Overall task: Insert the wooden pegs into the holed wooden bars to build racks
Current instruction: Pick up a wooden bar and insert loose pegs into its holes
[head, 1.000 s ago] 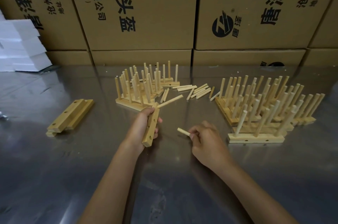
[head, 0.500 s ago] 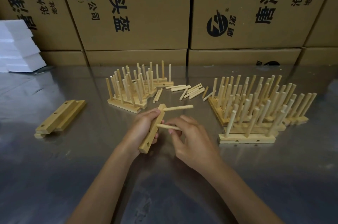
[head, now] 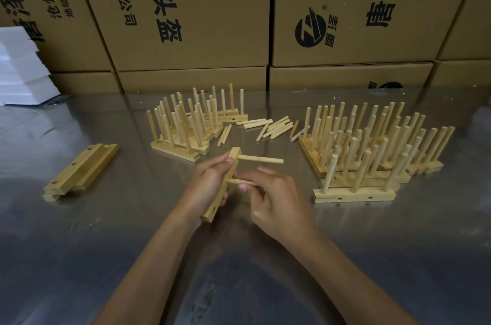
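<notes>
Left hand [head: 210, 182] grips the bar [head: 222, 184] around its middle, fingers curled round it, bar tilted with its far end up and held above the table [head: 79, 258]. One peg [head: 260, 159] already sits in the bar's top hole, sticking out to the right. Right hand [head: 276, 196] pinches a second peg [head: 240, 182] between thumb and fingertips, its tip at the bar's middle hole; whether it is seated or only touching, cannot tell. Risks, as judgement: peg goes in at an angle and jams or stops half way, since the bar is held in air with nothing behind it but the left palm; the push could twist the bar in the grip; left fingers wrapped close to the hole could get pinched or block the peg; the first peg could work loose if knocked by the right knuckles just below it. The bottom hole near the bar's lower end looks empty, so one more peg seems due. Loose pegs [head: 273, 127] lie beyond the bar, between two groups of finished racks: one group [head: 186, 128] beyond-left of the bar, a bigger group [head: 372, 149] to its right, with the nearest rack [head: 354, 194] just right of the right hand. Spare bars [head: 79, 170] are stacked well left of the bar. Boxes [head: 199, 11] wall the far edge, white foam [head: 21, 69] at far left. Nothing lies between the hands and the loose pegs, but the reach passes close to both rack groups, easy to tip.
</notes>
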A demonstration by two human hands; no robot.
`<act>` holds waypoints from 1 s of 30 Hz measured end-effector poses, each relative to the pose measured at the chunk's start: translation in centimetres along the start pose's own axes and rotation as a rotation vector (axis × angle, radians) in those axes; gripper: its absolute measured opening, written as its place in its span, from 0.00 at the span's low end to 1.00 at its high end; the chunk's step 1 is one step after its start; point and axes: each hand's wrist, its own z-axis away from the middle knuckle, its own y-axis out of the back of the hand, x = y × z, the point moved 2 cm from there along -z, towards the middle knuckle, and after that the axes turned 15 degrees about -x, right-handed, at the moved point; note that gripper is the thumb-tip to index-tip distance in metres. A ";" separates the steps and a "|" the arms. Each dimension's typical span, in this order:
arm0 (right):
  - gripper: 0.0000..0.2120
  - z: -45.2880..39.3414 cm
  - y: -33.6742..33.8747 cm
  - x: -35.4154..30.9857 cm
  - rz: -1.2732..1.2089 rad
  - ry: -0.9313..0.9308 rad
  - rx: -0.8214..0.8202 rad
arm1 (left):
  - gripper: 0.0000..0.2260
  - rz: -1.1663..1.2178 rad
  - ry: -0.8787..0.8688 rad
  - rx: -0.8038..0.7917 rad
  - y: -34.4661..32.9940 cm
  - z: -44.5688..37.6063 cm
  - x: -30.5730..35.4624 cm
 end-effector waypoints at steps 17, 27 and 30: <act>0.14 0.0 -0.7 -0.8 0.207 -0.040 0.251 | 0.06 0.278 0.045 0.120 2.1 -0.7 -0.3; 0.18 -0.4 -0.5 0.8 -0.011 -0.198 0.327 | 0.08 0.472 0.079 0.200 3.9 -0.6 -0.6; 0.20 -2.7 -2.5 2.7 0.081 -0.323 0.060 | 0.09 0.518 0.053 0.201 4.3 -0.7 -0.5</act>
